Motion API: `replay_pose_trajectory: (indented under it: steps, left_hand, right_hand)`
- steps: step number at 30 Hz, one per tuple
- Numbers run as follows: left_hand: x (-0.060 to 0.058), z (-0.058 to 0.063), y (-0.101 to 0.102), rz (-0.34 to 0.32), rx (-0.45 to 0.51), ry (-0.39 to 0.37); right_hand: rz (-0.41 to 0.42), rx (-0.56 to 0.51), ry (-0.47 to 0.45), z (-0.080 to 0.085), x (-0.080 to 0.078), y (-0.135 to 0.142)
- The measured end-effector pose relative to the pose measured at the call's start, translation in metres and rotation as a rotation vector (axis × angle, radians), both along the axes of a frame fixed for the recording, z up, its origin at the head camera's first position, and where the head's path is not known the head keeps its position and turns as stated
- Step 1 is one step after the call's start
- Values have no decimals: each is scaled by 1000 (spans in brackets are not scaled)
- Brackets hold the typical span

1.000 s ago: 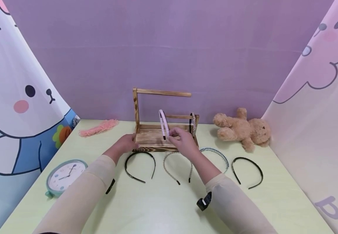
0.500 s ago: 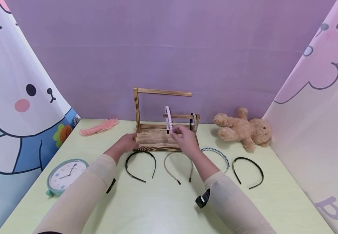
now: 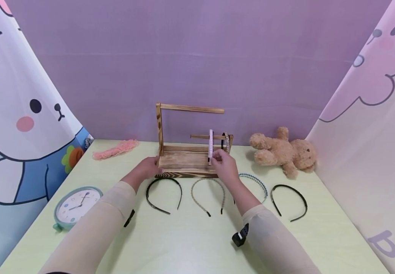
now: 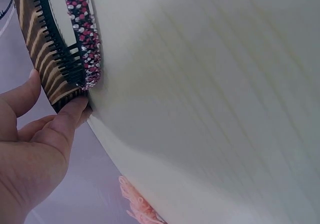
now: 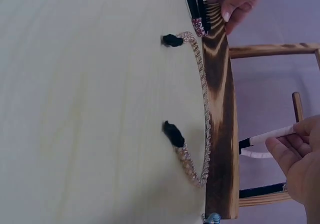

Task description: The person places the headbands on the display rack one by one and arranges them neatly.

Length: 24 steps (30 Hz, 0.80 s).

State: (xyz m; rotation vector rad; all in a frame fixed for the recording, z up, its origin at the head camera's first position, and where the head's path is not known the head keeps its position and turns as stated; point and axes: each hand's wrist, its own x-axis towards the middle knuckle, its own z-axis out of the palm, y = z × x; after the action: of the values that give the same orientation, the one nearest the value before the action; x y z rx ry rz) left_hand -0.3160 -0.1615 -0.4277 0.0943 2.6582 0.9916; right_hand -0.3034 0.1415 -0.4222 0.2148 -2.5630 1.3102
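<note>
My left hand [image 3: 146, 167] grips the left end of a wooden display rack [image 3: 183, 161]; the left wrist view shows thumb and fingers on either side of its striped edge [image 4: 35, 38]. A pale pink headband [image 3: 211, 142] is pinched near one black tip by my right hand [image 3: 226, 166]. It stands upright across the rack's lower bar [image 3: 199, 136]. To its right, a glittery headband [image 3: 227, 140] hangs near that bar's post. The right wrist view shows the pink headband's white arm [image 5: 272, 135] between thumb and fingers.
In front of the rack lie a speckled black headband [image 3: 163, 179], a beaded headband [image 3: 208, 179], a blue headband [image 3: 257, 180] and a black headband [image 3: 289, 186]. A round clock [image 3: 77, 207] and pink yarn [image 3: 115, 149] lie left, a teddy bear [image 3: 283, 152] right.
My right hand has carried the pink headband rightward along the lower bar, toward the glittery headband. It first rose, then came down. My left hand has stayed on the rack.
</note>
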Motion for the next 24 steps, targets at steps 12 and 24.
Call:
replay_pose_trajectory:
  steps: [12,24]
  left_hand:
    - [1,2,1,6,-5,-22]
    - [1,2,1,6,1,-22]
  right_hand:
    - [-18,26,-12,-5,-2,12]
    - [-57,126,-36,-2,-1,23]
